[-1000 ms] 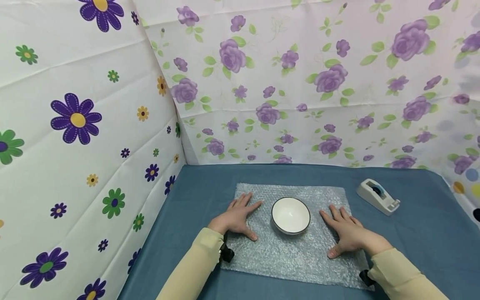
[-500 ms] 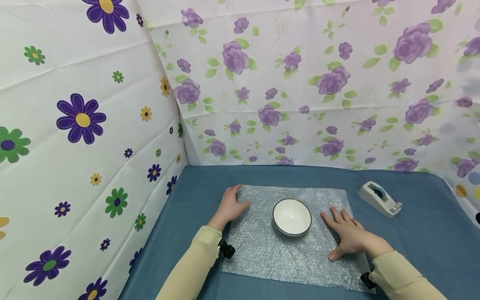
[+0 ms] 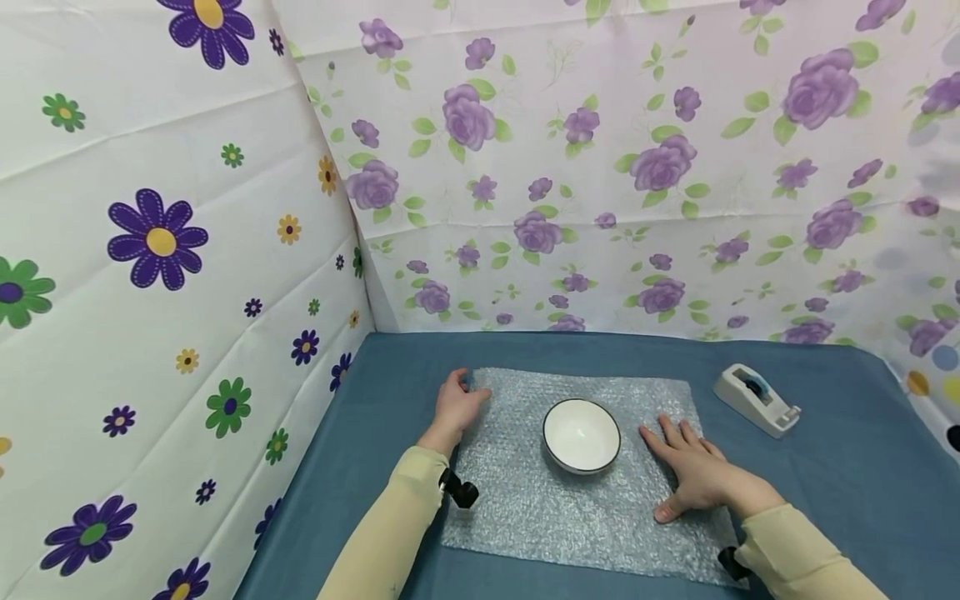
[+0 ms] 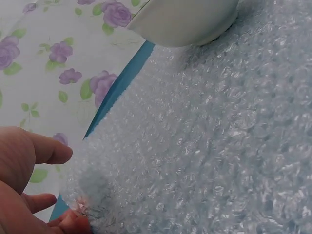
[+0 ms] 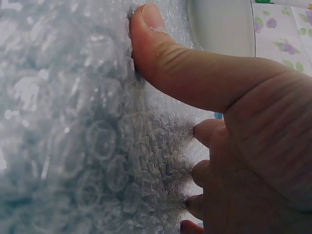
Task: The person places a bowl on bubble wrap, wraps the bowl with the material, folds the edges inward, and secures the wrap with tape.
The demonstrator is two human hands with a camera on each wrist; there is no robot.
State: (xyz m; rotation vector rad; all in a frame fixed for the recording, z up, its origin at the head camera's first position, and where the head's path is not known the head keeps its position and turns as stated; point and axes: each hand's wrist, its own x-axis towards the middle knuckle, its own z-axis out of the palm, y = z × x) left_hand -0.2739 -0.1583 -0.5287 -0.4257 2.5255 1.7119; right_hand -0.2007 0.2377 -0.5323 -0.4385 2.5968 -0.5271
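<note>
A sheet of bubble wrap (image 3: 570, 525) lies flat on the blue-covered table, with a white dark-rimmed bowl (image 3: 582, 435) standing upright on it. My left hand (image 3: 456, 410) is at the sheet's far left corner. In the left wrist view, fingertips (image 4: 75, 222) meet the wrap's edge and one shows through the plastic, while an upper digit stays apart from it. My right hand (image 3: 693, 471) rests spread on the right part of the wrap. The right wrist view shows its thumb (image 5: 161, 53) and fingertips touching the bubbles.
A white tape dispenser (image 3: 757, 400) stands to the right of the wrap, beyond my right hand. Flowered cloths hang behind the table (image 3: 420, 350) and along its left side. A black wrist camera (image 3: 459, 490) sits under my left wrist, above the wrap.
My left hand has lifted from lying spread on the wrap and shifted left and away to the far left corner. The right hand and bowl have stayed in place.
</note>
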